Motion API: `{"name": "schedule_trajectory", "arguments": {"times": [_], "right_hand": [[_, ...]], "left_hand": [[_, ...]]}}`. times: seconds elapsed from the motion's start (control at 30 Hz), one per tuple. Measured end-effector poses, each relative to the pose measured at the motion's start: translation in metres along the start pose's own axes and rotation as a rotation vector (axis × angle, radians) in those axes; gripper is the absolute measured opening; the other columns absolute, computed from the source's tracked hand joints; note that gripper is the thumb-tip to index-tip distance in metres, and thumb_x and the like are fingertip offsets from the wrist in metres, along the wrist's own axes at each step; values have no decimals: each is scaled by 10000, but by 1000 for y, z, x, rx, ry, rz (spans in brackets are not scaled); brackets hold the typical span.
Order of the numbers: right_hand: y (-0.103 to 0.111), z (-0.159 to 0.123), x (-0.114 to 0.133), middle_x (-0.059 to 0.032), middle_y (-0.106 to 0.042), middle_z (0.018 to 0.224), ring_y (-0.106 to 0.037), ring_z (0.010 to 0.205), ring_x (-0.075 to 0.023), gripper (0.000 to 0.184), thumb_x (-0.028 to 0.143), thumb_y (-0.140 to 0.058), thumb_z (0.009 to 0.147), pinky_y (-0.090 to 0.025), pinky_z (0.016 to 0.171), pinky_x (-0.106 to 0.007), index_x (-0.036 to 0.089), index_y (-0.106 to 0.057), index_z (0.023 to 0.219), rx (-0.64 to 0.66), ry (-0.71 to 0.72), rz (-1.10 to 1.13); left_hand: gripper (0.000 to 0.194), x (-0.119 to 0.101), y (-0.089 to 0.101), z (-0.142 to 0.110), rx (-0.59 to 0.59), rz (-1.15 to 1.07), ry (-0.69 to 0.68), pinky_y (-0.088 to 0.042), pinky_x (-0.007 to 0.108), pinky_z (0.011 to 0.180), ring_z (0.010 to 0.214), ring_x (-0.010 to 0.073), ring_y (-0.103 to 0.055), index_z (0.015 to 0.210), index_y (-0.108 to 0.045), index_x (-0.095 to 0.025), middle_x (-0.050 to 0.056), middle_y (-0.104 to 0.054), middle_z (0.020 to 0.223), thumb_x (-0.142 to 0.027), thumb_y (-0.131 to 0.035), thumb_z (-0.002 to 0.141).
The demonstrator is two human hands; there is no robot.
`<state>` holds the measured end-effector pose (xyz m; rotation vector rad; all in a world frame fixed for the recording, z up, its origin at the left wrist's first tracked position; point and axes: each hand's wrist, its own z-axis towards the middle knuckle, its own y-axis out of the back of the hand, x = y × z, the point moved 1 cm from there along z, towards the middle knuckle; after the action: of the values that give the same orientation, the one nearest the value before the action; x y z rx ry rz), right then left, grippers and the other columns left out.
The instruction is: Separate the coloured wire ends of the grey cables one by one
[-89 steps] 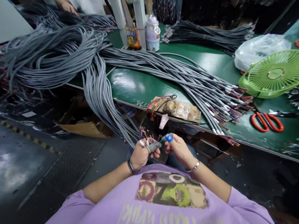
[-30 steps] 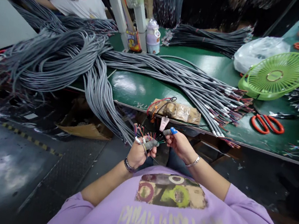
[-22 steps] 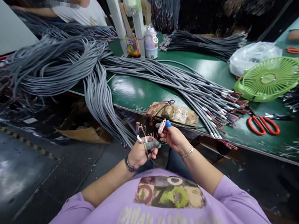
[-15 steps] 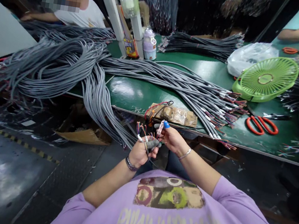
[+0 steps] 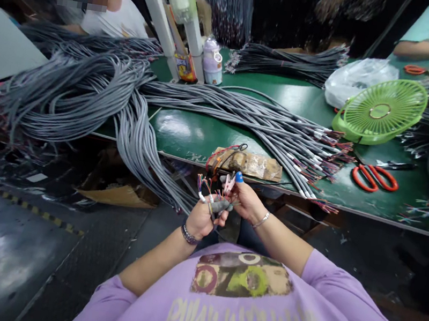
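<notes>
My left hand (image 5: 205,219) is closed around the ends of several cables, whose thin coloured wires (image 5: 205,185) fan out above the grey-covered thumb. Close beside it, my right hand (image 5: 249,201), with a blue cover on the thumb, pinches a small pale pink clip (image 5: 229,184). The clip is just above the wires; whether it touches them I cannot tell. Just beyond both hands, a wooden block (image 5: 264,167) with tape and red and black leads lies at the edge of the green table (image 5: 187,129).
Grey cables (image 5: 216,101) lie across the table, with a coiled heap (image 5: 74,95) on the left. To the right are orange-handled scissors (image 5: 374,178), a green fan (image 5: 381,111) and a plastic bag (image 5: 357,80). A bottle (image 5: 213,61) stands by the post. Two other people sit beyond.
The pink clip has turned slightly and its two arms now show spread apart. My right hand has shifted a little; my left hand keeps its hold on the cables.
</notes>
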<state>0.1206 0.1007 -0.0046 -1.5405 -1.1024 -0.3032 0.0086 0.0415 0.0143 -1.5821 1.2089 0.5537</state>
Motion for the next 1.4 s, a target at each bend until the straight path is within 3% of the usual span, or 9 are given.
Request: {"name": "schedule_trajectory", "arguments": {"times": [0.23, 0.53, 0.63, 0.77, 0.93, 1.17, 1.4], "right_hand": [[-1, 7, -3, -10, -594, 638, -489, 526, -96, 452, 606, -620, 724, -415, 509, -226, 162, -650, 800, -66, -17, 117], [0, -5, 4, -26, -608, 669, -511, 544, -109, 509, 646, -488, 795, -455, 548, -245, 172, -658, 870, 49, -149, 172], [0, -9, 8, -26, -615, 694, -525, 568, -103, 423, 564, -522, 822, -465, 556, -231, 167, -661, 871, 73, -154, 156], [1, -12, 10, -4, -596, 672, -499, 558, -84, 261, 414, -621, 804, -456, 534, -203, 158, -664, 831, 75, -57, 110], [3, -8, 6, -14, -624, 706, -516, 561, -85, 318, 465, -624, 793, -457, 521, -207, 155, -670, 846, 108, -59, 125], [1, 2, 2, -18, -649, 680, -545, 568, -93, 280, 427, -624, 811, -456, 540, -211, 151, -667, 788, 20, -102, 238], [-4, -2, 3, -18, -641, 664, -540, 547, -91, 372, 501, -584, 816, -445, 530, -214, 139, -663, 787, 6, -117, 265]], "left_hand": [[305, 3, 0, 3, -26, 1, 19, -273, 156, 319, 339, 59, -441, 673, -557, -141, -21, -543, 448, -357, -749, 576], [280, 7, 1, -5, -53, -7, -14, -328, 164, 330, 362, 78, -483, 715, -585, -145, -13, -573, 469, -338, -745, 591], [247, 10, 2, -12, -55, 30, -74, -347, 168, 343, 369, 79, -501, 687, -590, -139, -3, -591, 487, -339, -726, 639], [238, 8, 1, -16, -75, 42, -118, -344, 162, 343, 365, 79, -516, 684, -595, -135, -1, -602, 494, -340, -715, 665], [269, 1, -2, -13, -94, 17, -127, -331, 157, 328, 356, 79, -509, 676, -585, -138, -8, -595, 482, -352, -740, 626], [255, 5, -3, -5, -95, -24, -132, -331, 143, 323, 357, 73, -505, 690, -594, -129, -6, -591, 477, -331, -737, 628], [243, 9, -1, -1, -122, -57, -125, -380, 158, 332, 369, 81, -511, 700, -594, -137, -10, -596, 490, -305, -740, 604]]}}
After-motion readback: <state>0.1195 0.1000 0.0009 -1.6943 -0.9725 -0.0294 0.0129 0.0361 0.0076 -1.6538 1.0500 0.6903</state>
